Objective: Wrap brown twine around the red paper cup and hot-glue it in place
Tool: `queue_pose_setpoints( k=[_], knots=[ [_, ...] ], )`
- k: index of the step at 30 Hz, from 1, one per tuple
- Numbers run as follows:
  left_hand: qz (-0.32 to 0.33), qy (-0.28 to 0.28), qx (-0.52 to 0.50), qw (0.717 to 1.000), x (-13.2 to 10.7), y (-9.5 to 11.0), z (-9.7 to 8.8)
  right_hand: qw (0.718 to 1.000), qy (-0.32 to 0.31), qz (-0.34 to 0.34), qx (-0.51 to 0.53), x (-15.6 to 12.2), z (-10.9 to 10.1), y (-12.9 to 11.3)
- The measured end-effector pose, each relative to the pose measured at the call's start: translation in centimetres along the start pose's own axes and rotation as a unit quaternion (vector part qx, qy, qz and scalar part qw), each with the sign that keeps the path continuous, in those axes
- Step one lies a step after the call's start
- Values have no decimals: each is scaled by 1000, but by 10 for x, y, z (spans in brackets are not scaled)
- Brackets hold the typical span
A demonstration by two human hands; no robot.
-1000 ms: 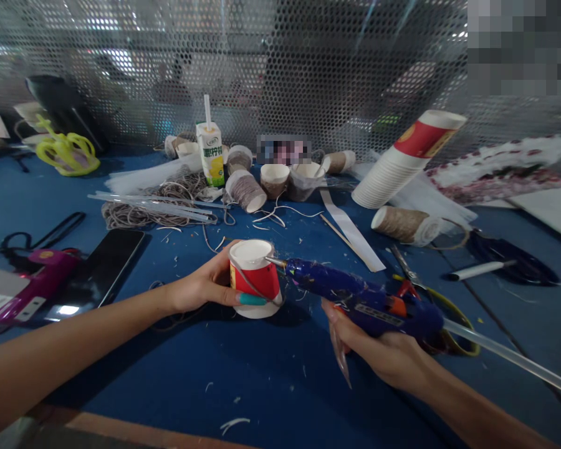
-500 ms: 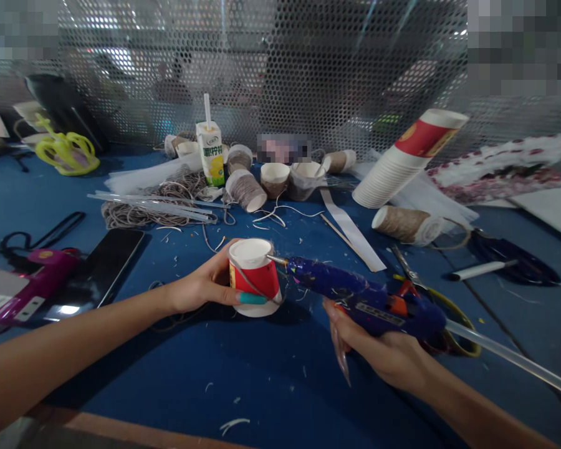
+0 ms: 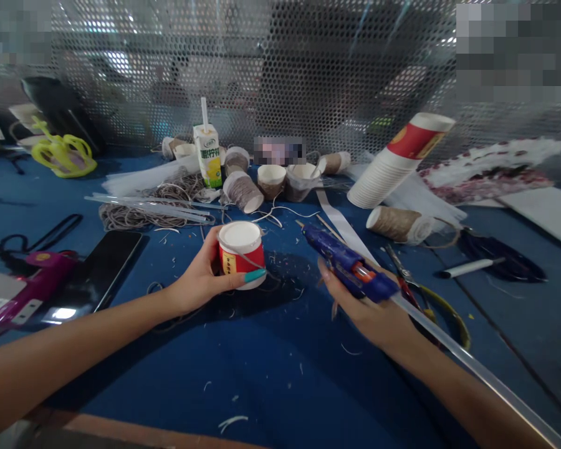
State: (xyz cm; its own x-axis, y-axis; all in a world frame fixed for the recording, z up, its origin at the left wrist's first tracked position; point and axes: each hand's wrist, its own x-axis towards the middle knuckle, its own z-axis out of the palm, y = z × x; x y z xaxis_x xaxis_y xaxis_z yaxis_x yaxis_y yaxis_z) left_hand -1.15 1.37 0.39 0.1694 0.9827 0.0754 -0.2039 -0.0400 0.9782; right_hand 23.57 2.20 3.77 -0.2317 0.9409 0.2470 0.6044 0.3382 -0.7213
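My left hand [image 3: 206, 274] is closed around a red and white paper cup [image 3: 242, 254], its teal-nailed thumb across the near side. The cup is upside down, white base upward, and a thin grey cord runs slantwise over its side. To the right, my right hand [image 3: 359, 308] grips a blue hot glue gun [image 3: 341, 252] with a long clear glue stick [image 3: 462, 355] sticking out of its back. The gun's nozzle points up and left, apart from the cup. Most of my right fingers are hidden beneath the gun.
Behind the cup lie tangled grey cord [image 3: 154, 209], a drink carton [image 3: 209, 156] and several cord-wrapped cups. A leaning cup stack [image 3: 383, 178], a wrapped cup [image 3: 397, 224] and scissors [image 3: 406, 274] are on the right. A phone [image 3: 100, 268] and a magenta glue gun [image 3: 28, 287] lie left.
The glue gun's nozzle has come away from the cup's edge, and the gun has tilted upward. My left hand has raised the cup slightly and shifted it left.
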Motion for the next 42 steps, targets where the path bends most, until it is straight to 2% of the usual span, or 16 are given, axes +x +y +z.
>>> queue_pose_setpoints(
  k=[3, 6, 8, 13, 18, 22, 25, 27, 28, 30, 32, 34, 35, 37, 40, 42],
  knots=[
    [-7, -1, -4, 1000, 0, -1, 0, 991, 51, -2, -127, 11, 0, 14],
    [-20, -16, -21, 999, 0, -4, 0, 951, 77, -11, -301, 20, -2, 32],
    [-32, -23, -32, 999, 0, -5, 0, 935, 88, 8, -343, 25, -4, 43],
    [-49, -24, -52, 997, 0, -3, 3, 936, 109, 17, -334, 34, -12, 58],
    [-32, -10, -36, 999, 1, -2, 2, 943, 112, -35, -312, 42, -21, 62],
    [-28, 13, -18, 999, 2, -2, 2, 966, 68, -12, -250, 49, -27, 64],
    [-23, 12, -21, 999, 2, -2, 3, 981, -9, 12, -193, 47, -30, 56],
    [-24, 6, -25, 999, 2, -3, 2, 975, -19, -8, -220, 40, -29, 44],
    [-24, 2, -27, 999, 2, -4, 2, 965, 2, -23, -261, 35, -27, 36],
    [-21, -6, -34, 999, 3, -6, 1, 925, 121, -56, -357, 24, -19, 18],
    [-13, -17, -30, 999, 3, -9, 0, 905, 174, -145, -360, 14, -7, 2],
    [5, -31, -10, 999, 3, -11, -1, 919, 101, -251, -285, 7, 9, -10],
    [17, -37, 4, 999, 3, -11, -1, 931, 49, -270, -241, 4, 17, -15],
    [46, -49, 32, 997, 2, -11, -2, 947, -5, -266, -181, 2, 32, -22],
    [78, -62, 70, 993, -1, -13, -3, 947, -32, -275, -164, 4, 48, -31],
    [89, -69, 84, 990, -2, -14, -3, 943, -20, -286, -167, 6, 53, -36]
  ],
)
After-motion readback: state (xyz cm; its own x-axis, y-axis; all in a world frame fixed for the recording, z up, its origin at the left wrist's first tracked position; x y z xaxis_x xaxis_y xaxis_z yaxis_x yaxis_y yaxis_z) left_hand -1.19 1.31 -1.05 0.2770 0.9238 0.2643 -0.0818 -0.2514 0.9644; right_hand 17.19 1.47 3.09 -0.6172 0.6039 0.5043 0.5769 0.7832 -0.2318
